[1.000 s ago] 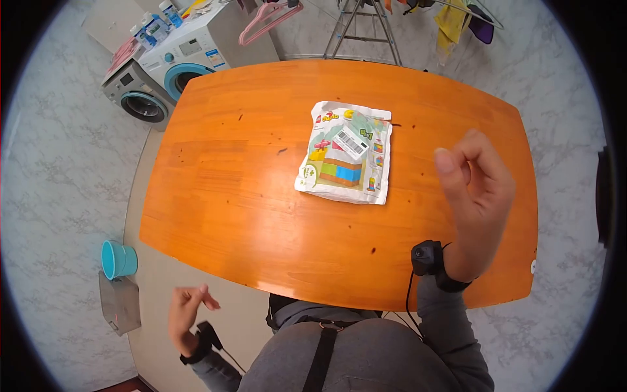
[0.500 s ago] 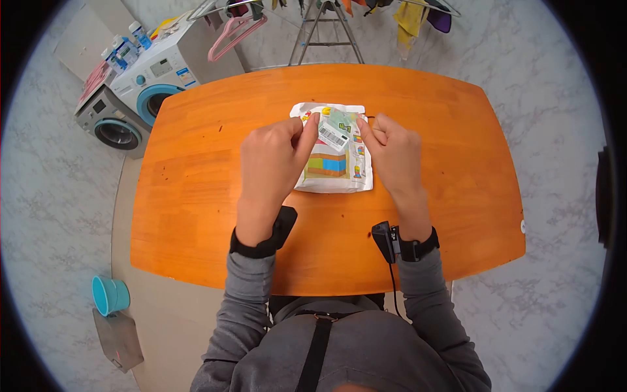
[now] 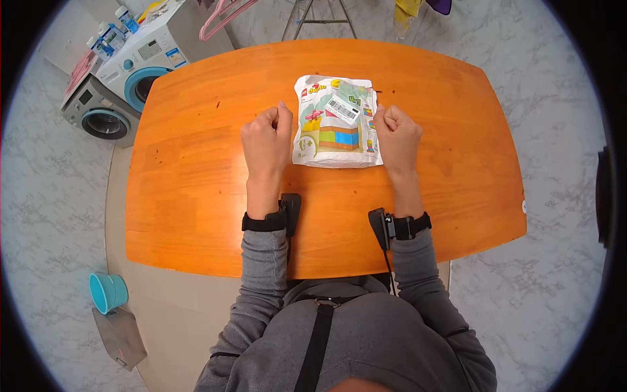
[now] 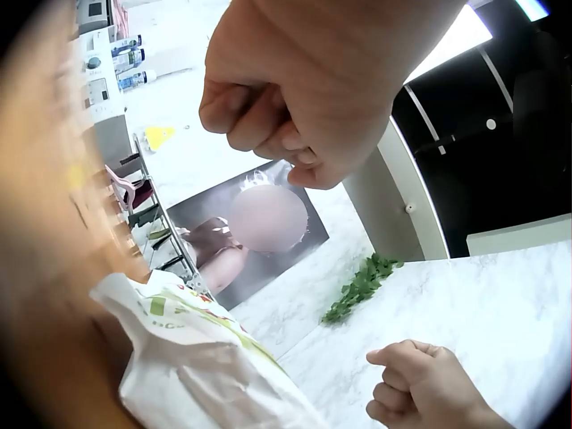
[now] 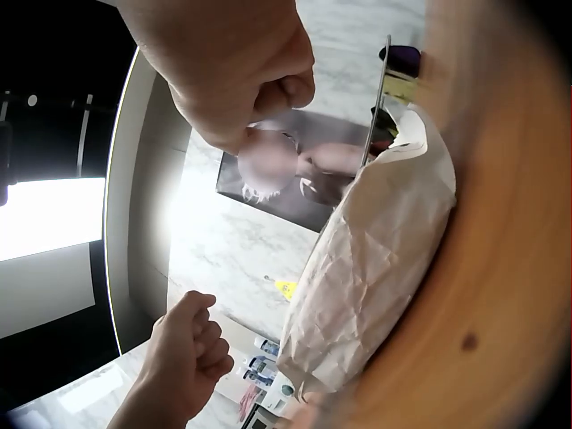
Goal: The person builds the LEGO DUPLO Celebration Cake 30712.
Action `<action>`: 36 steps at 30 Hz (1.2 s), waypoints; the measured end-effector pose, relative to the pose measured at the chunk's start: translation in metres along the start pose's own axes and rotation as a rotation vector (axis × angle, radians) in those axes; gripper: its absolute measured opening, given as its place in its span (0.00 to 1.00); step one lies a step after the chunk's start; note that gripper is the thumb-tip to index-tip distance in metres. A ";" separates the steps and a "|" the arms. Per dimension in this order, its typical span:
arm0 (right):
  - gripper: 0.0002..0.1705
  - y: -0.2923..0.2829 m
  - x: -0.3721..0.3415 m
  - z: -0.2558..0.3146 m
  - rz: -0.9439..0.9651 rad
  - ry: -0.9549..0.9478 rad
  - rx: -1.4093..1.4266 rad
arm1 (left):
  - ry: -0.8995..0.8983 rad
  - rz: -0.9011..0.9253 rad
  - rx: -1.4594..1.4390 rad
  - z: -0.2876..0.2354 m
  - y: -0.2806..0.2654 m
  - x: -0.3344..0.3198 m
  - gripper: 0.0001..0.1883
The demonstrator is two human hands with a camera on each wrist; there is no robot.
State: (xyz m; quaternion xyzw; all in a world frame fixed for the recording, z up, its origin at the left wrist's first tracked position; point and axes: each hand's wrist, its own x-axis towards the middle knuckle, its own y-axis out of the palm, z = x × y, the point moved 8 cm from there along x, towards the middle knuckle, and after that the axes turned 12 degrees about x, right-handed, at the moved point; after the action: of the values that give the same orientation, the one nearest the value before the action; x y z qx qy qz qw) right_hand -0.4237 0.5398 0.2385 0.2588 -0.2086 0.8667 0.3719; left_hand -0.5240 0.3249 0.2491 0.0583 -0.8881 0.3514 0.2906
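A white printed packet (image 3: 336, 134) with a barcode label lies on the wooden table. To its left is my left hand (image 3: 266, 147), fingers curled with nothing in them. My right hand (image 3: 401, 144) is curled too, overlapping the packet's right edge in the head view; it holds nothing. In the left wrist view, the left hand (image 4: 308, 85) is a loose fist above the crinkled packet (image 4: 201, 371). The right wrist view shows the right hand (image 5: 228, 67) apart from the packet (image 5: 366, 259), with the left fist (image 5: 183, 357) beyond.
The orange wooden table (image 3: 215, 189) has curved edges. Washing machines (image 3: 104, 117) stand past its far left corner, a ladder-like stand (image 3: 323, 21) behind it. A turquoise bucket (image 3: 108, 292) and a grey bin (image 3: 121, 336) are on the floor at the left.
From low at the left, the left hand came up over the packet, then shifted to its left side. The right hand moved inward to the packet's right edge. The head view has shifted.
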 end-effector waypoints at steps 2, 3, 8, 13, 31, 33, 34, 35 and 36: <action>0.23 -0.001 -0.002 -0.001 -0.017 -0.013 0.013 | -0.009 -0.004 -0.015 0.003 0.000 -0.001 0.25; 0.23 -0.001 -0.002 -0.001 -0.014 -0.011 0.012 | -0.020 -0.003 -0.022 0.004 -0.001 -0.002 0.25; 0.23 -0.005 -0.003 -0.003 -0.027 0.018 0.038 | -0.045 0.029 -0.055 0.001 0.002 -0.003 0.25; 0.22 0.000 -0.007 -0.006 0.010 0.059 0.066 | 0.028 0.036 -0.020 -0.010 0.002 -0.007 0.22; 0.24 -0.008 -0.004 -0.028 -0.015 0.164 0.085 | -0.006 0.021 -0.055 -0.007 -0.002 -0.009 0.24; 0.24 -0.010 -0.004 -0.033 -0.022 0.183 0.083 | -0.003 0.017 -0.050 -0.006 -0.003 -0.009 0.24; 0.24 -0.011 -0.004 -0.035 -0.023 0.178 0.080 | -0.003 0.010 -0.045 -0.005 -0.003 -0.008 0.24; 0.24 -0.011 -0.003 -0.037 -0.024 0.173 0.076 | -0.004 0.011 -0.047 -0.005 -0.003 -0.009 0.24; 0.24 -0.012 -0.003 -0.039 -0.024 0.174 0.074 | -0.023 0.021 -0.066 -0.002 -0.002 -0.009 0.24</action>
State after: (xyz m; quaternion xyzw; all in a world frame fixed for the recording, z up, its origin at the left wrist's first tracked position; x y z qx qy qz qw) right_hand -0.4245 0.5676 0.2087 0.1985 -0.1402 0.8887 0.3889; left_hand -0.5152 0.3240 0.2461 0.0436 -0.9030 0.3244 0.2783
